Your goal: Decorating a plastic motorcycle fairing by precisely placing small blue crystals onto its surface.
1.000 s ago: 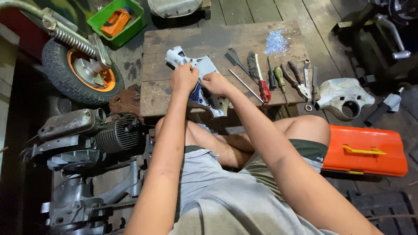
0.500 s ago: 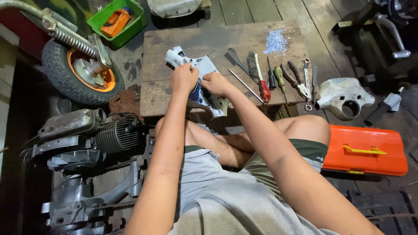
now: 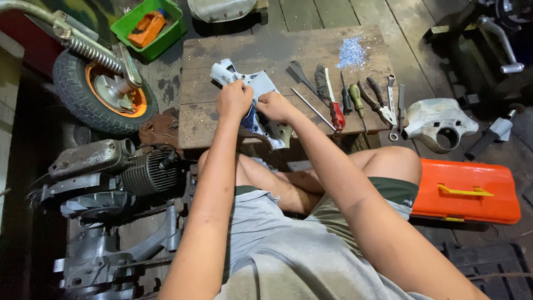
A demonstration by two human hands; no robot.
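— Grey-painted metal is what we have in both hands: the scooter headset cover [image 3: 250,91] lies on the wooden worktop [image 3: 205,119], near its front edge, just left of the row of tools

— How are we holding it?

— Our left hand [image 3: 234,99] is clenched over the middle of the cover, pinning it down. Our right hand [image 3: 273,106] is closed right beside it, fingers curled on something dark blue at the cover's lower edge; what that piece is we cannot tell, it is mostly hidden

— How far along would we judge the work?

— Somewhere in the middle, we think. The cover is off the machine and on the worktop, and a patch of pale shavings [image 3: 351,53] lies at the far corner, so some scraping or brushing looks done. The wire brush [image 3: 326,91], the screwdrivers [image 3: 351,99] and the pliers [image 3: 377,103] lie untouched, well apart from our hands

— And what is left?

— A second pale cover [image 3: 438,123] sits off the worktop's right end, beside the orange toolbox [image 3: 466,191], and the engine [image 3: 111,172] lies on the floor at our left, still in pieces
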